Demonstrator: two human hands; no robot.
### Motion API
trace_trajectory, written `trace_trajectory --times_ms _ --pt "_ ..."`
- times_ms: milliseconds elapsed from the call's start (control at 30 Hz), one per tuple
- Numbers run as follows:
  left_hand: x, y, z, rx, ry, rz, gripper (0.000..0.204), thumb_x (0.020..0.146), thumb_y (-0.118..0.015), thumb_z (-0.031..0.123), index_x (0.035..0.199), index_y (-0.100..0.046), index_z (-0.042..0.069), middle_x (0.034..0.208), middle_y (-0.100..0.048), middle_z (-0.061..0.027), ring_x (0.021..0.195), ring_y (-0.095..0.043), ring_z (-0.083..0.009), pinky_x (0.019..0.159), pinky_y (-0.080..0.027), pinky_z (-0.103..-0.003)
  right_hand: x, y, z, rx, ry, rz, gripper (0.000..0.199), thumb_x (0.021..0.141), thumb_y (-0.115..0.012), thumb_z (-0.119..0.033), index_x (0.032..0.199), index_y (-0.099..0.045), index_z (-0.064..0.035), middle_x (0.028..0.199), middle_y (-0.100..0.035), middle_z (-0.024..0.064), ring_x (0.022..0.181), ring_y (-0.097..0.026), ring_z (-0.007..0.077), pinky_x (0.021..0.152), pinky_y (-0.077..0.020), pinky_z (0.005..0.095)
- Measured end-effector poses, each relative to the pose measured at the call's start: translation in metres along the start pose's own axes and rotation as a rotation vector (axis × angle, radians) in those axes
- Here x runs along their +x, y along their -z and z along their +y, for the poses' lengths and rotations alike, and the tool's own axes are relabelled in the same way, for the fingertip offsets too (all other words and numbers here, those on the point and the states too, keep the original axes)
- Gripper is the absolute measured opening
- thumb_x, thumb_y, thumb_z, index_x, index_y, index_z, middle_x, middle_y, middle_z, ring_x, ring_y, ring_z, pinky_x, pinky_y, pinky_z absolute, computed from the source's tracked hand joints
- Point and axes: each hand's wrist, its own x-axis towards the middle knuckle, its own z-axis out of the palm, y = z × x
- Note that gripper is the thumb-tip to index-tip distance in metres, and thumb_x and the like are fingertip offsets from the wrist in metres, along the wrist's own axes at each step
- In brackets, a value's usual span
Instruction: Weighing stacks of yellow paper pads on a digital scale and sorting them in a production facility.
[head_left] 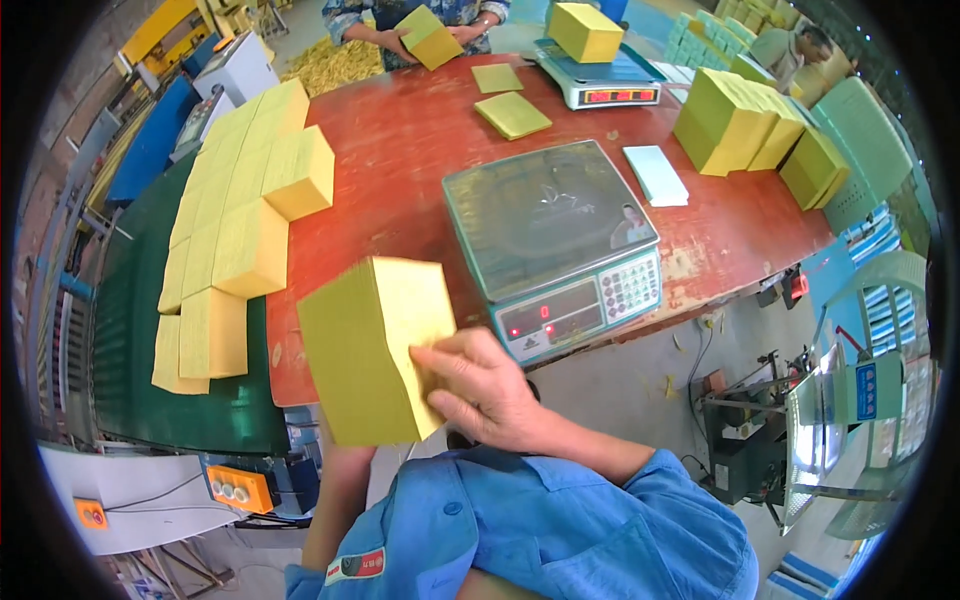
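Observation:
A thick block of yellow paper sheets (345, 350) is held up in front of me, tilted, between the red table's near edge and my body. My left forearm (340, 490) rises to its underside, and the block hides the left hand that bears it. With bent fingers, my right hand (485, 390) presses on the right side of the block, where the sheet edges show. Just beyond it stands a digital scale (550, 220) with a bare dark plate and a lit red display.
Stacked yellow paper blocks (225, 210) stand on a green surface (130, 300) at left. More blocks (740, 120) stand at the right of the red table (380, 170). A second scale (610, 85) carries a yellow block. Across the table, a person's hands hold another block (430, 40).

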Motion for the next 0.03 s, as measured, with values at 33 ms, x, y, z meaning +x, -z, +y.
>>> trace_trajectory --times_ms 33 --pt "0.0208 -0.0157 0.0049 0.198 -0.078 0.063 0.067 0.095 -0.061 0.033 0.150 -0.032 0.008 0.151 -0.038 -0.0175 0.139 -0.037 -0.0234 0.113 -0.031 -0.039 0.0123 0.0184 0.0006 -0.150 0.080 0.086 0.047 0.090 -0.067 -0.024 0.132 -0.057 -0.0048 0.113 -0.057 0.0148 0.102 -0.054 0.0310 0.090 -0.0462 0.0406"
